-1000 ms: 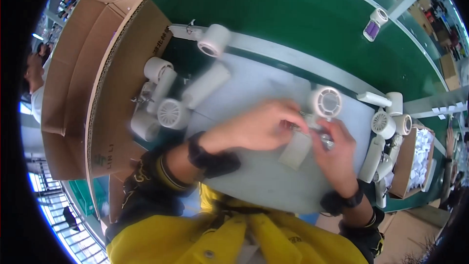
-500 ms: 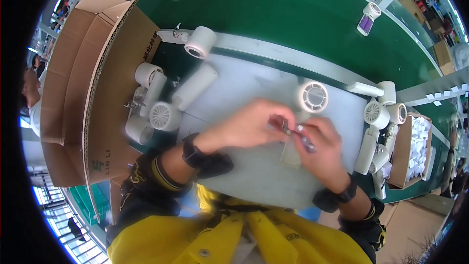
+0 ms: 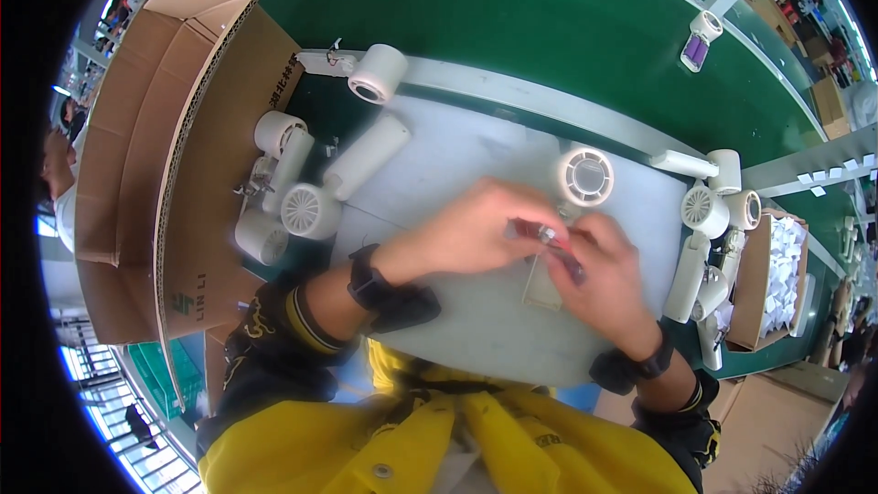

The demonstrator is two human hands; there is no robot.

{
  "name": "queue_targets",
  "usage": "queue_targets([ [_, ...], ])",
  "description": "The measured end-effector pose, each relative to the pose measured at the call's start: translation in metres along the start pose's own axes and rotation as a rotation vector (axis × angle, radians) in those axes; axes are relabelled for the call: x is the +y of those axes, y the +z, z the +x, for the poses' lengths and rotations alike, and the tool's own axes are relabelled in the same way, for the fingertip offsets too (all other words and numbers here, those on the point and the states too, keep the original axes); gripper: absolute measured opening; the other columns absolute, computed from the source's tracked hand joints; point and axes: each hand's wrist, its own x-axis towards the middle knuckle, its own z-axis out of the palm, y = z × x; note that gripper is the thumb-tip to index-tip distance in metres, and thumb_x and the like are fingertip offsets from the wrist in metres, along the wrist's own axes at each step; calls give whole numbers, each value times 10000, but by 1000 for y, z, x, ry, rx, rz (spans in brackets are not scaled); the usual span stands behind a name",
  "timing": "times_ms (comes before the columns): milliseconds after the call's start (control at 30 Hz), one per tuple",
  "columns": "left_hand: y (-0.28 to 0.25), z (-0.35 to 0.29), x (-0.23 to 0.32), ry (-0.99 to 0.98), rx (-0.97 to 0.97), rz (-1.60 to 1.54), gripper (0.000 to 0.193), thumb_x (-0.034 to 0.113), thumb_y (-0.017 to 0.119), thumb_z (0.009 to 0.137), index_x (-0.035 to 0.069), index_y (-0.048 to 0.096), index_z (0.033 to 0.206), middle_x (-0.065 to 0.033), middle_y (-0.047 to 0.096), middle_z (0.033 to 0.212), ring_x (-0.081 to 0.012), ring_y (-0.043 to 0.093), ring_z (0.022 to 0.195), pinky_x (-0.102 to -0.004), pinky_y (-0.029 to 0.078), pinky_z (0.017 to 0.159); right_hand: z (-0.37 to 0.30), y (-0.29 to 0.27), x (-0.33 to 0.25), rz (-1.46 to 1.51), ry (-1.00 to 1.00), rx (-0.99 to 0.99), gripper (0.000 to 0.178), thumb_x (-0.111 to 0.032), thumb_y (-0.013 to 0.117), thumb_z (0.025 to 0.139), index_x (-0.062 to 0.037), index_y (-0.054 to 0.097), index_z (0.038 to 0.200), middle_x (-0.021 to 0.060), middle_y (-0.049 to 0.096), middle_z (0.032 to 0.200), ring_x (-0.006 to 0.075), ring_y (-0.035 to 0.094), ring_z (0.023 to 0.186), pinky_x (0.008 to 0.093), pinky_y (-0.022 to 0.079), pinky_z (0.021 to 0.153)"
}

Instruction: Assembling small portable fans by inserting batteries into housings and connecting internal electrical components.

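Note:
Over the pale work mat (image 3: 439, 311), my left hand (image 3: 480, 227) and my right hand (image 3: 599, 279) meet fingertip to fingertip. Both are closed in a pinch around a small part with a shiny bit (image 3: 548, 235) and something red beside it. Blur and the fingers hide what kind of part it is. Just beyond them lies a white handheld fan with a round slotted head (image 3: 585, 176). Its open handle (image 3: 543, 287) runs back toward me, partly beneath my hands.
A tall cardboard box (image 3: 224, 174) stands at the left, with several white fan bodies (image 3: 309, 210) beside it. More fan bodies (image 3: 704, 210) lie at the right, next to a carton of white pieces (image 3: 782, 279). Beyond the metal rail (image 3: 512, 96), fans (image 3: 700, 39) sit on the green surface.
My hands have shifted slightly, and a red bit now shows between the fingers. The fans on the green surface have moved a little to the right.

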Motion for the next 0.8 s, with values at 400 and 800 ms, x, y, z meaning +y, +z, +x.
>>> queue_targets([
  [400, -6, -3, -2, -230, -103, -353, 172, -13, 689, 857, -8, 674, 1028, -61, 635, 959, -122, 615, 870, -278, 517, 759, 2, -6, 8, -114, -163, 59, 101, -114, 727, 803, -64, 670, 870, 52, 513, 781, 215, 560, 589, 335, 472, 529],
  [800, -13, 1, -5, -206, -114, -338, 193, -6, 712, 857, -12, 705, 1050, -60, 644, 952, -109, 609, 849, -248, 514, 765, -5, 0, 6, 165, 23, 24, 176, -47, 738, 761, -70, 730, 935, 76, 547, 825, 212, 575, 595, 322, 473, 519],
])
